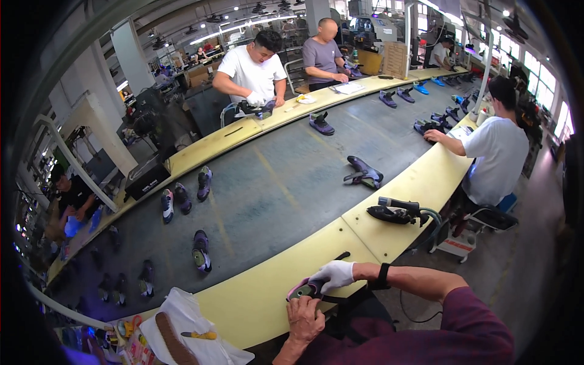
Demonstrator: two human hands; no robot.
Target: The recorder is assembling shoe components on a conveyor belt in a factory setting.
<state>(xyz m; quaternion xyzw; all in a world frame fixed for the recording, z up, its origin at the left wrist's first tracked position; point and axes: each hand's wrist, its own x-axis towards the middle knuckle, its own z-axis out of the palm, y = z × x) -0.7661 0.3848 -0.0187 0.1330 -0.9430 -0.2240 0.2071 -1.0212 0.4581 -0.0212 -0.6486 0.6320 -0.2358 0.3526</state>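
A dark shoe with a pinkish edge and green inside sits at the near edge of the yellow bench, in front of my body. My right hand, in a white glove, closes over its upper right end. From below, my bare left hand grips the shoe's near side with bent fingers. Parts of the shoe are hidden under both hands. Just beyond the glove, a thin dark strip lies on the bench.
A black hand-held tool with a hose rests on the bench to the right. Several shoes, one pair among them, stand on the grey conveyor. At lower left lie white cloth, a brown sole and a yellow-handled tool. Co-workers line both sides.
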